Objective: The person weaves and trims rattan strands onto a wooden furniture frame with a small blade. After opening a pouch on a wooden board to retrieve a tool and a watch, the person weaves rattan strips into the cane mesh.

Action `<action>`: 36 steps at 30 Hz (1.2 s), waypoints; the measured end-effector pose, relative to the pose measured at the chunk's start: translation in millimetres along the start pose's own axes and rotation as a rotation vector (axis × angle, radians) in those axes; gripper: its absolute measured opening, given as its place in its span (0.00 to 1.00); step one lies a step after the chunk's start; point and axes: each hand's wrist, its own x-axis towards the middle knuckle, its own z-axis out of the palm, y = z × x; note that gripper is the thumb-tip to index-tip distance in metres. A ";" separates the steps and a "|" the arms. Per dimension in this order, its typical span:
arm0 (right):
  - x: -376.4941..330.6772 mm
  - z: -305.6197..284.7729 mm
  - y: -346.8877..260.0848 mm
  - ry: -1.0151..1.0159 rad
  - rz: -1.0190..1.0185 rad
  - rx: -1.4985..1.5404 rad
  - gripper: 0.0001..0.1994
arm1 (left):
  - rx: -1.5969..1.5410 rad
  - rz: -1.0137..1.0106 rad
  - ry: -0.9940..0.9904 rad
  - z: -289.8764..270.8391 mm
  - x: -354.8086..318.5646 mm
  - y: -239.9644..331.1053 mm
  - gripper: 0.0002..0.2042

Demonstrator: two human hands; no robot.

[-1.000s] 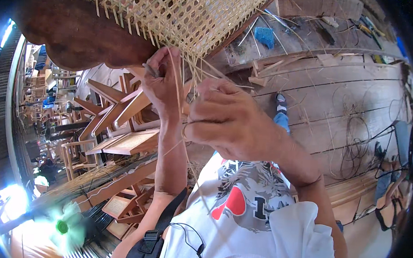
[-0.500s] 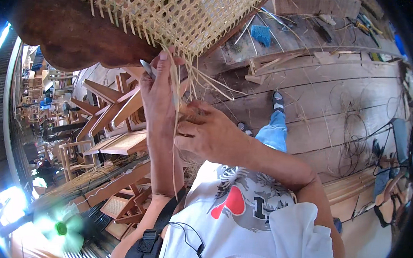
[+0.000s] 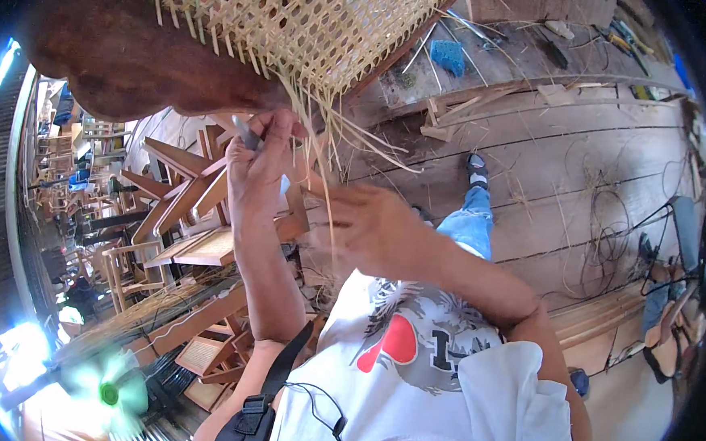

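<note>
Head view. Cane mesh (image 3: 300, 23) lies at the top of the field, against a dark brown wooden panel (image 3: 129, 53) with a scalloped lower edge. Short ends stick out in a row along the mesh's left border; at its lower corner a bundle of loose strands (image 3: 338, 127) hangs down and fans right.

Left hand (image 3: 260, 154): just below the panel, left of the bundle. Thumb and fingers are pressed together, with a small grey tool (image 3: 247, 133) gripped among them, its end pointing up and left.

Right hand (image 3: 373, 226): below the bundle, lower than the left hand and apart from it. Fingers are motion-blurred and reach left; one long strand passes by them. Cannot tell whether they pinch it.

Surroundings: blue sponge (image 3: 448, 56) on the bench (image 3: 508, 64), upper right; plank floor (image 3: 566, 169) with cane scraps; wooden chair parts (image 3: 181, 182) at left; green fan (image 3: 108, 393), lower left.
</note>
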 end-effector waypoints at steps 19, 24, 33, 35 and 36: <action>2.6 -33.1 -19.8 0.087 -0.002 0.212 0.14 | 0.042 0.196 0.232 53.9 7.9 -16.9 0.10; 4.0 11.1 -16.3 0.071 -0.009 0.237 0.16 | -0.638 -0.078 -0.128 37.1 11.7 -8.9 0.12; -4.5 17.4 -5.8 0.018 -0.017 0.107 0.16 | -0.050 0.053 -0.053 20.7 13.1 -2.8 0.18; -2.9 12.2 -8.5 0.108 -0.061 0.175 0.19 | 0.243 0.144 0.071 19.9 12.2 -0.7 0.19; -3.3 7.8 -8.2 0.170 -0.041 0.152 0.21 | 0.377 0.234 0.103 18.9 12.0 0.2 0.19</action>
